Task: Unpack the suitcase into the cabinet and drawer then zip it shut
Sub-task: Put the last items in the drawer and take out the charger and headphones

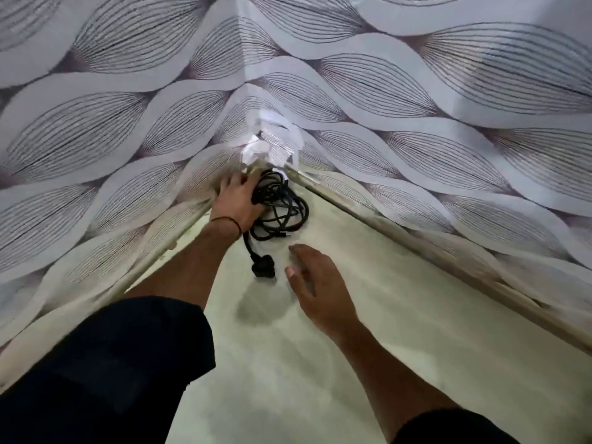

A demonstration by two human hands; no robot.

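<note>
Our left fingers (pixel 243 182) are spread and curl over the left side of the cable (pixel 278 200), touching its black loops; we cannot tell whether they close around any strand, since the coils hide the fingertips. The left hand (pixel 235 200) lies palm down with a thin dark band (pixel 229 221) around the wrist. The cable sits bundled in the far corner of the shelf (pixel 352 315), where the two patterned walls (pixel 448 123) meet. From the bundle one strand runs toward us and ends in the plug (pixel 263 269), which lies flat on the shelf, near the thumb of our right hand (pixel 315 288) but apart from it. A thin connector tip (pixel 287 234) sticks out of the coil toward the right, just beyond the right fingertips.

Our right fingers (pixel 299 254) are loosely spread and slightly bent, holding nothing, blurred, low over the pale shelf surface on our side of the coil. Behind the cable, the wall covering is torn into white scraps (pixel 272 145) right at the corner. Both forearms reach in from dark sleeves (pixel 105 363) at the near edge.
</note>
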